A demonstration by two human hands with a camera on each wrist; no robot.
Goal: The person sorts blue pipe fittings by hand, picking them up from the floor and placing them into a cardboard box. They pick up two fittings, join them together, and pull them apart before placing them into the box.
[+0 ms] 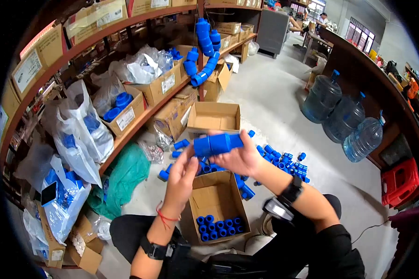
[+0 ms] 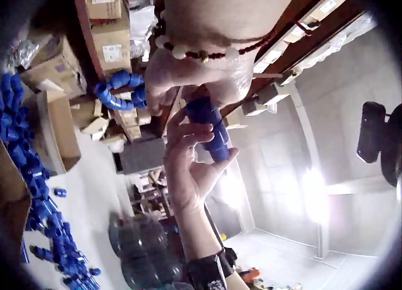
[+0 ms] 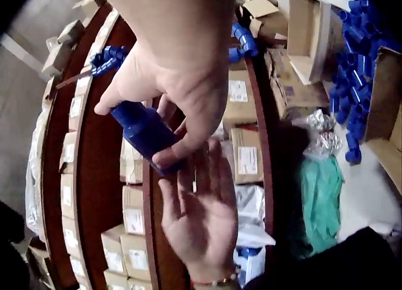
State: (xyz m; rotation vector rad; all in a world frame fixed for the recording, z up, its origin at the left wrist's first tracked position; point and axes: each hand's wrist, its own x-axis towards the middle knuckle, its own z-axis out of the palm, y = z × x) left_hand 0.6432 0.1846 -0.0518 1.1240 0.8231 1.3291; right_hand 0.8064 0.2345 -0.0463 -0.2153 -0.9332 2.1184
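Note:
Between both hands, above an open cardboard box (image 1: 214, 197), is a blue plastic reducer pipe fitting (image 1: 212, 145), wide at one end and stepping down to a narrower one. My right hand (image 1: 242, 158) grips it, thumb and fingers around its sides in the right wrist view. My left hand (image 3: 204, 230) has its palm turned up and fingers extended, the fingertips right at the fitting's wide end. Several similar blue fittings (image 1: 219, 229) stand in rows at the near end of the box.
Loose blue fittings (image 1: 284, 162) lie scattered on the floor beyond the box. A second open carton (image 1: 214, 116) stands behind them. Shelves with cartons (image 1: 125, 118) and plastic bags line the left. Large water bottles (image 1: 344, 118) and a red stool (image 1: 400, 182) stand at the right.

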